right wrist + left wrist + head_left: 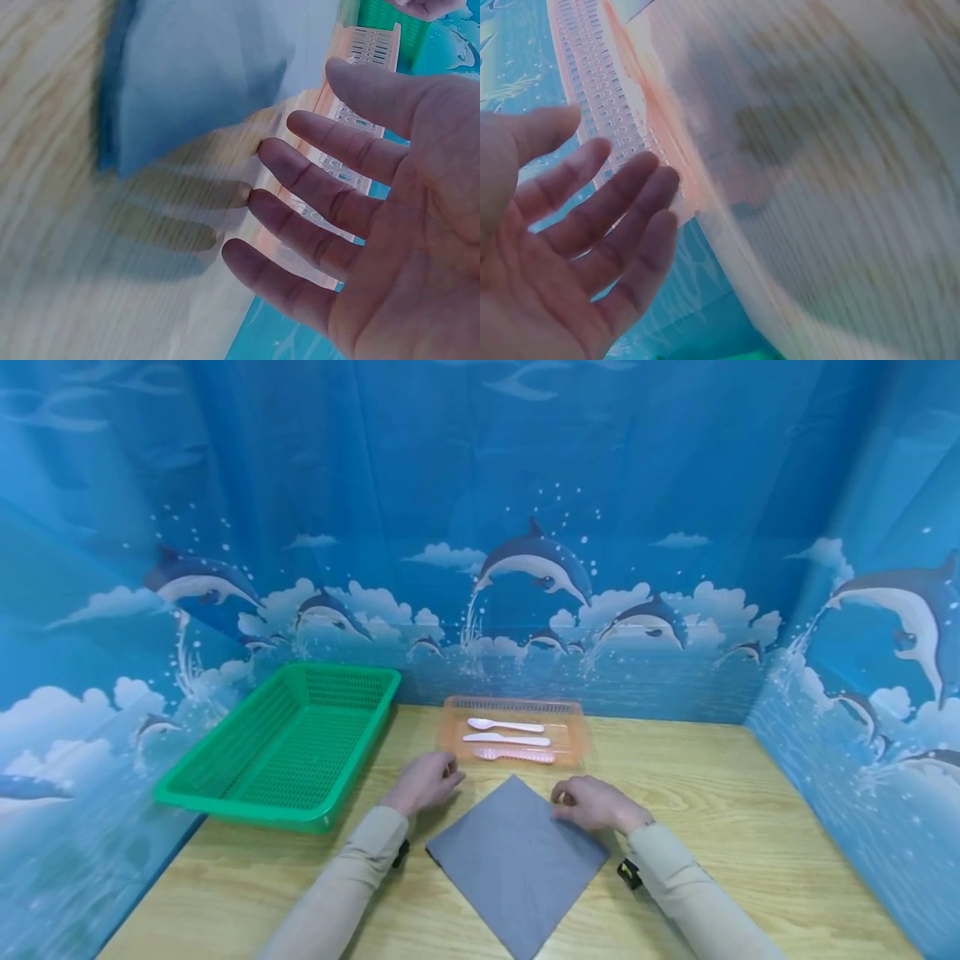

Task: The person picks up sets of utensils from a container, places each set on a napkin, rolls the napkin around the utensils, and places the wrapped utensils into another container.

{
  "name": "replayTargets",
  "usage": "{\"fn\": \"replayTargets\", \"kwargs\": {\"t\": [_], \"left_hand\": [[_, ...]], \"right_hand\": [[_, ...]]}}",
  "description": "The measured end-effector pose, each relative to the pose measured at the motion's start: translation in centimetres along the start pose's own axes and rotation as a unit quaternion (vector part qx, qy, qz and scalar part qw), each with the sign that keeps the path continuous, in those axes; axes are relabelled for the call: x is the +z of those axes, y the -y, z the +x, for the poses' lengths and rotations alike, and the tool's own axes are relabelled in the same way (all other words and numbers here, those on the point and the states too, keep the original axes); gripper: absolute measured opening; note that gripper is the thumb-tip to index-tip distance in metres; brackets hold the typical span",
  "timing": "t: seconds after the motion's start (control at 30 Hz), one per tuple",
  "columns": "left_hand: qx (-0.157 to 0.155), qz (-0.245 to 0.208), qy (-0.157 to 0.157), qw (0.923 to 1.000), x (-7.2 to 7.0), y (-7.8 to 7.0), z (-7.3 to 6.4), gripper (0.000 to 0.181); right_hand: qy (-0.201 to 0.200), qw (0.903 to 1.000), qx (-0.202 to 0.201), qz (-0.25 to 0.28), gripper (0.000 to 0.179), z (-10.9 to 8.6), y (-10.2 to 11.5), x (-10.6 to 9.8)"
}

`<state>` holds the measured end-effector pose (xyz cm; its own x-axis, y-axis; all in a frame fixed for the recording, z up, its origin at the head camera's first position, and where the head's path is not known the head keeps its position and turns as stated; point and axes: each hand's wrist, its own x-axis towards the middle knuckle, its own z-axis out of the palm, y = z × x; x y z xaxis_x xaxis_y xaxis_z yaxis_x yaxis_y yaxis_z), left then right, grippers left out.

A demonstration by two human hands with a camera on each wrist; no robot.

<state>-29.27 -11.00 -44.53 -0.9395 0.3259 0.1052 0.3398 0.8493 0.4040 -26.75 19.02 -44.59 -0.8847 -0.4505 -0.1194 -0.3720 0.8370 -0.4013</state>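
A grey cloth point(517, 860) lies on the table as a diamond, one corner toward the back. Beside its upper left edge my left hand point(426, 783) hovers with nothing in it; its relaxed, parted fingers point(622, 225) show in the left wrist view. My right hand point(596, 803) is over the upper right edge of the cloth, also holding nothing. In the right wrist view its fingers point(300, 225) are spread and loosely bent, close above the wood. Behind the cloth, an orange basket point(575, 735) contains a white spoon point(506, 725), a white knife point(506, 739) and a white fork point(515, 756).
A large green basket point(300, 814) stands at the left of the wooden table point(697, 827). Blue curtains point(420, 468) printed with dolphins enclose the back and both sides.
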Motion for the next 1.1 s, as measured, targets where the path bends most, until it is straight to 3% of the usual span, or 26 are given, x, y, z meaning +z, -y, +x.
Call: {"fn": "replayTargets", "kwargs": {"t": [0.27,0.43,0.63,0.83,1.0,1.1], "left_hand": [[-0.026,0.027,-0.113,0.9929,0.1,-0.3,0.5,0.035],[-0.041,0.028,-0.185,0.9814,0.4,-0.2,0.9,0.025],[-0.037,0.023,-0.246,0.9683,0.7,0.0,1.2,0.036],[-0.025,0.028,-0.265,0.9635,0.8,0.3,1.6,0.039],[-0.013,0.045,-0.269,0.9619,1.2,0.2,2.1,0.041],[-0.027,0.054,-0.251,0.9661,1.3,-0.1,2.3,0.046]], "right_hand": [[-0.010,0.9999,0.005,0.010,0.027,0.4,0.7,-0.5],[-0.062,0.9976,-0.023,-0.021,0.024,0.9,1.1,-1.1],[-0.142,0.9886,-0.031,-0.039,0.014,1.6,1.6,-1.4],[-0.209,0.9770,-0.018,-0.037,0.017,2.2,1.7,-1.6],[-0.238,0.9710,0.002,-0.023,0.025,2.7,1.8,-1.6],[-0.245,0.9693,0.005,-0.020,0.028,3.1,1.8,-1.6]]}}
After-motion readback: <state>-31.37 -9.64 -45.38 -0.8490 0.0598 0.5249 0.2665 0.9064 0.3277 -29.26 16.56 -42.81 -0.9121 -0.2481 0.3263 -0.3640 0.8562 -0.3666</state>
